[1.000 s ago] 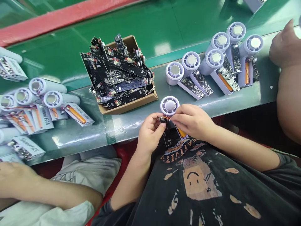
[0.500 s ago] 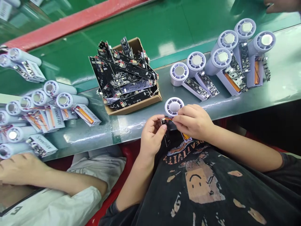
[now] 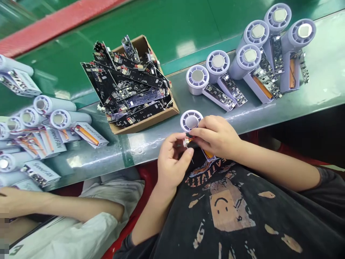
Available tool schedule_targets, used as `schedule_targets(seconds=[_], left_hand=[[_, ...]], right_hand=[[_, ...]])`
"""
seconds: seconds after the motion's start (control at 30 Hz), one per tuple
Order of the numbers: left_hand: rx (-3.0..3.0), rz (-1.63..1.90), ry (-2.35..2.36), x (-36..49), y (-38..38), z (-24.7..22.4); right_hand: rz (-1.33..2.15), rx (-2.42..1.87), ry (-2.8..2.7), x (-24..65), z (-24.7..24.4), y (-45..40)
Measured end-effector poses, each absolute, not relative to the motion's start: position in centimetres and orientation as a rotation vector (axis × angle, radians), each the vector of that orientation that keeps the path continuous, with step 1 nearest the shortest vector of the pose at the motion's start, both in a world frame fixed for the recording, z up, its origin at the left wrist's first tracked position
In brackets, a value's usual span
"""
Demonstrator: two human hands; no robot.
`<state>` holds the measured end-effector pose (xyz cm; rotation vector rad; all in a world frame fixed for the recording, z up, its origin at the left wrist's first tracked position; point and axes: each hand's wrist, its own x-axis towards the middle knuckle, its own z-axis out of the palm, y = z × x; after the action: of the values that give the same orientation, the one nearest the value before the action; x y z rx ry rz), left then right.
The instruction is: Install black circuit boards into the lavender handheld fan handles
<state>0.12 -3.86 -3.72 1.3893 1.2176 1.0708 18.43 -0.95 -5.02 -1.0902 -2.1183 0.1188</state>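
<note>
My left hand [image 3: 175,154] pinches a narrow circuit board, turned nearly edge-on, with a white connector [image 3: 185,142] near its upper end. Thin red and yellow wires [image 3: 191,138] run from that connector to the fingers of my right hand [image 3: 217,135], which are closed on them. Just beyond the right fingers is the round head of a lavender handheld fan [image 3: 191,121], with a pale disc at its centre. The fan's handle, partly covered by my right hand, shows an orange battery [image 3: 208,154] below. The wire ends are hidden by my fingers.
A cardboard box [image 3: 147,120] heaped with black circuit boards stands ahead on the bench [image 3: 145,144]. Several lavender fans with boards [image 3: 219,97] stand at the right. More fans [image 3: 71,118] lie at the left, near a co-worker's arm [image 3: 78,207].
The board in my left hand has turned from showing its face to nearly edge-on, and my hands are closer together. The view has shifted slightly, and the co-worker's hand has moved lower left.
</note>
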Motion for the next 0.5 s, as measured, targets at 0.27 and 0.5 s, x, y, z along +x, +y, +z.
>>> schedule_targets(seconds=[0.27, 0.5], left_hand=[[1.543, 0.882, 1.268, 0.9, -6.0, -4.1], [1.269, 0.976, 1.198, 1.0, -5.7, -5.0]], right_hand=[[-0.06, -1.097, -2.193, 18.1, -5.4, -0.9], [0.456, -0.95, -2.286, 20.7, -2.4, -0.1]])
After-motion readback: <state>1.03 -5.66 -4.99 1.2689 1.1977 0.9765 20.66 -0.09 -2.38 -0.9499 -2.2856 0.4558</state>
